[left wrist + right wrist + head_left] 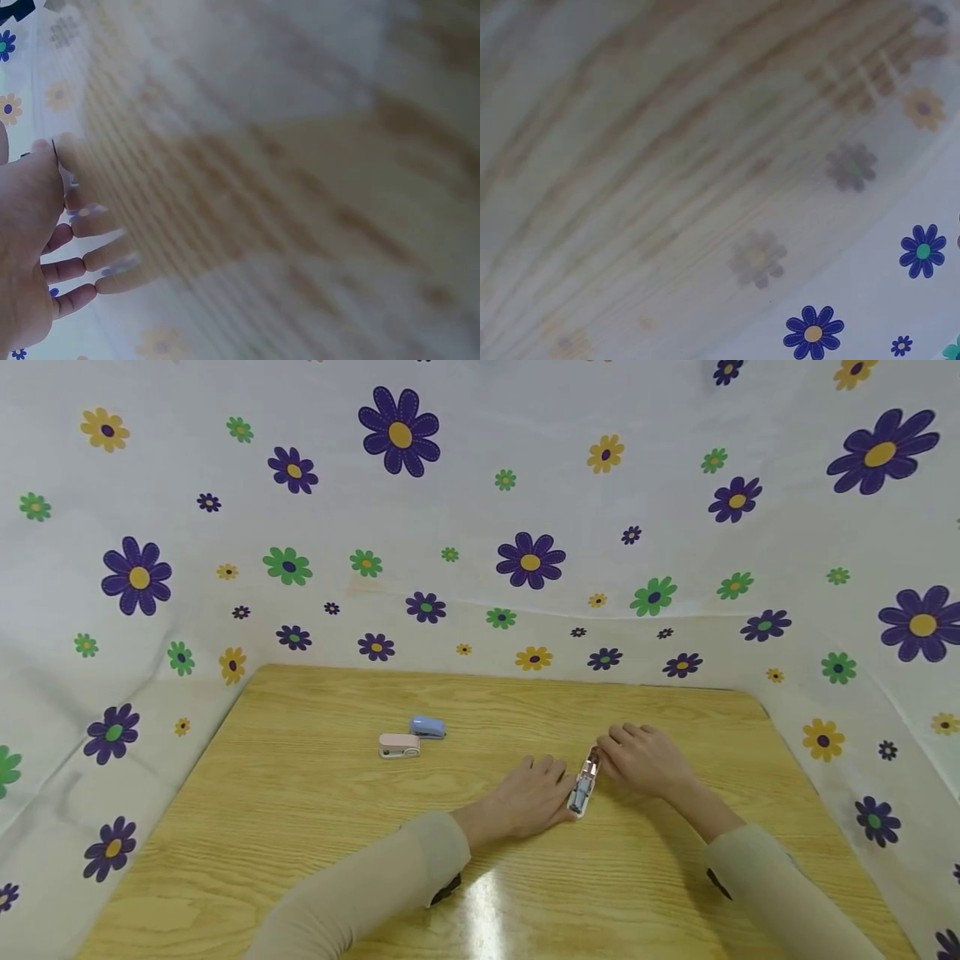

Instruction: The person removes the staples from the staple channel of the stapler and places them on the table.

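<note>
A small, narrow stapler (583,783) with a whitish rim and shiny metal parts lies at a slant on the table between the hands in the head view. My left hand (525,797) holds its near end, the thumb at the bottom and the fingers along the left side. At the far end, my right hand (647,760) pinches the stapler with thumb and index finger. The left wrist view catches the left hand (26,232) with several fingertips down on the glossy surface; the stapler is mostly hidden there. No right hand shows directly in the right wrist view, only a faint reflection of fingers.
A pink mini stapler (399,745) and a blue mini stapler (427,727) sit close together on the wooden table (300,793), left of the hands. A white flowered cloth (450,510) encloses the back and sides.
</note>
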The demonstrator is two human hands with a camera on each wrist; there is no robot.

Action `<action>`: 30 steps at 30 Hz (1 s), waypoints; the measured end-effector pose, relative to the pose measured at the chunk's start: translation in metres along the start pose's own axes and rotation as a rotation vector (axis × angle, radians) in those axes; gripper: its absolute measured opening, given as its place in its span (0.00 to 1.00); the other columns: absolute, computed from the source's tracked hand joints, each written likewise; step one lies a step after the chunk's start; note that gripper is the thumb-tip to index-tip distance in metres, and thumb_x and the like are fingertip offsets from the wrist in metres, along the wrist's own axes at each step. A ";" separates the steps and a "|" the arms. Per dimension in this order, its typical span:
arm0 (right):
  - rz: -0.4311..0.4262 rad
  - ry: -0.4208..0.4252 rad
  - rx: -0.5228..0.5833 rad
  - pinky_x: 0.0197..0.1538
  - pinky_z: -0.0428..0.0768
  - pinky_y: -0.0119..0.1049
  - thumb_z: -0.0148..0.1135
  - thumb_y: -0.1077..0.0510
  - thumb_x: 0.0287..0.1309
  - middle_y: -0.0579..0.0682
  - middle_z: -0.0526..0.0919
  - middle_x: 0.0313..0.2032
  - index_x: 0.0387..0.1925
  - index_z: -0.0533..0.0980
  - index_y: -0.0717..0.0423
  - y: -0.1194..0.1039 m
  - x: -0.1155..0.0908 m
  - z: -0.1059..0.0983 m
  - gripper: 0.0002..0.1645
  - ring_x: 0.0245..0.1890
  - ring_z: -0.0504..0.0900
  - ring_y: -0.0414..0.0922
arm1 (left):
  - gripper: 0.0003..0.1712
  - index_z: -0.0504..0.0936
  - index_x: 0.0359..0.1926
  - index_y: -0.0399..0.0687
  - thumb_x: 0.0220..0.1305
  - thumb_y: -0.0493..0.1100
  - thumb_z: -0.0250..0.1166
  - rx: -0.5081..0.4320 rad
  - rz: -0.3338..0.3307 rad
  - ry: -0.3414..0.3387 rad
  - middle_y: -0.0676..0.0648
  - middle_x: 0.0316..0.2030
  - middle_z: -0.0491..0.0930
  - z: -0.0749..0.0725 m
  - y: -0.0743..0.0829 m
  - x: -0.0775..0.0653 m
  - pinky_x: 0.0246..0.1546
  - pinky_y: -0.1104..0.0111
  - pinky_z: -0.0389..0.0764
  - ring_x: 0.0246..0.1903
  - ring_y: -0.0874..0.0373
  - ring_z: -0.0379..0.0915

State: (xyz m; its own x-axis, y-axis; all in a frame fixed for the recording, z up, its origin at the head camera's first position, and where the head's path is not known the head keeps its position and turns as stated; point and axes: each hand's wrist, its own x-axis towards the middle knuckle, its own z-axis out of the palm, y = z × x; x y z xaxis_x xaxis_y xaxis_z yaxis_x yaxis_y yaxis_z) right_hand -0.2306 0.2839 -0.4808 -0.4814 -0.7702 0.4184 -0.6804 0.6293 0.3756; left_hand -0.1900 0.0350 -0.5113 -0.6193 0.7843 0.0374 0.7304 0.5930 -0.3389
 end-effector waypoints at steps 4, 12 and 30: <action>0.018 0.082 0.001 0.28 0.84 0.40 0.41 0.46 0.82 0.52 0.85 0.28 0.37 0.83 0.58 -0.003 -0.001 -0.009 0.29 0.25 0.84 0.49 | 0.34 0.70 0.66 0.59 0.79 0.74 0.37 -0.005 -0.002 -0.014 0.54 0.56 0.75 -0.002 0.000 -0.001 0.45 0.68 0.76 0.50 0.60 0.73; 0.368 0.005 0.304 0.26 0.79 0.33 0.73 0.54 0.62 0.47 0.88 0.30 0.36 0.85 0.53 -0.020 -0.002 -0.040 0.07 0.27 0.85 0.43 | 0.34 0.70 0.66 0.59 0.79 0.73 0.38 -0.013 -0.003 -0.017 0.54 0.57 0.75 -0.005 -0.001 -0.002 0.46 0.68 0.76 0.51 0.60 0.73; 0.886 -0.414 1.269 0.39 0.89 0.41 0.63 0.54 0.75 0.61 0.88 0.39 0.53 0.80 0.70 -0.021 0.002 -0.057 0.21 0.32 0.88 0.46 | 0.33 0.70 0.67 0.59 0.79 0.73 0.38 -0.043 -0.012 -0.031 0.53 0.58 0.75 -0.004 0.000 -0.001 0.47 0.68 0.75 0.52 0.60 0.72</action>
State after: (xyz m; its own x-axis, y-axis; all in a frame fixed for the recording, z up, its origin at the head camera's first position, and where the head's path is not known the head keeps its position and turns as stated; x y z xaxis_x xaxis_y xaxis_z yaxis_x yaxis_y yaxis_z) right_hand -0.1861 0.2754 -0.4409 -0.9212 -0.3332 -0.2010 -0.0144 0.5454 -0.8380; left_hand -0.1881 0.0353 -0.5074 -0.6362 0.7714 0.0120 0.7343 0.6102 -0.2975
